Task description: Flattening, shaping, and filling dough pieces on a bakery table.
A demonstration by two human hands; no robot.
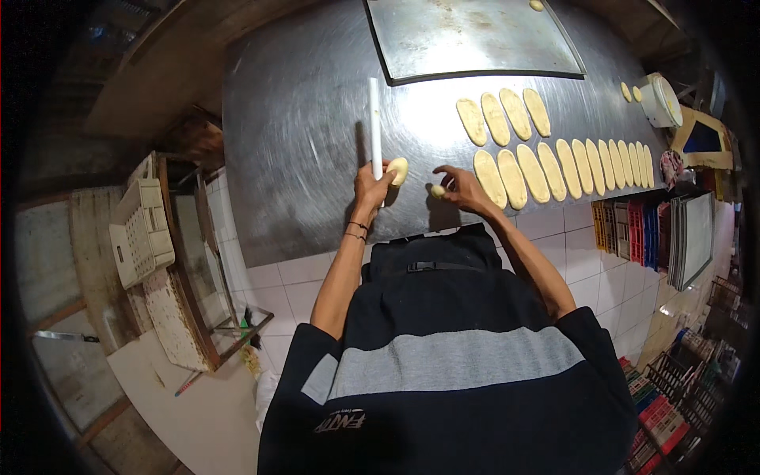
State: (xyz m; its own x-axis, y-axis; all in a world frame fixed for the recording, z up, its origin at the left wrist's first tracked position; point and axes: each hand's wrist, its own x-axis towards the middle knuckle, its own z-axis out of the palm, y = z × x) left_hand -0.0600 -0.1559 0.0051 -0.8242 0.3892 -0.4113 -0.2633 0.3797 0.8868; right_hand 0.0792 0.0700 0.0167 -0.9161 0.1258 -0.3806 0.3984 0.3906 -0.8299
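Fingers first: on our left hand [370,188] they are wrapped round the near end of a white rolling pin [375,127], which points away from us across the steel table [301,119], and a small lump of dough [398,169] sits touching that same hand, just right of the pin. Our right hand [461,187] has its fingers [443,188] curled narrow, pinching a smaller dough ball [437,191] right at the table's near side. Just to the right lie two rows of flattened dough ovals [554,158], packed side by side, with a bare metal tray [475,36] beyond them at the far side and a white round tub [659,101] off at the right corner.

Now, the risks as we see them. That right wrist is close to the nearest oval, so a careless sweep could dent or drag it. We hold the pin by one end only, so it could swing and clip the tray's rim. The dough may stick to the steel; we cannot tell whether the surface is floured. And both pieces sit near the table edge, where a nudge could roll them off.
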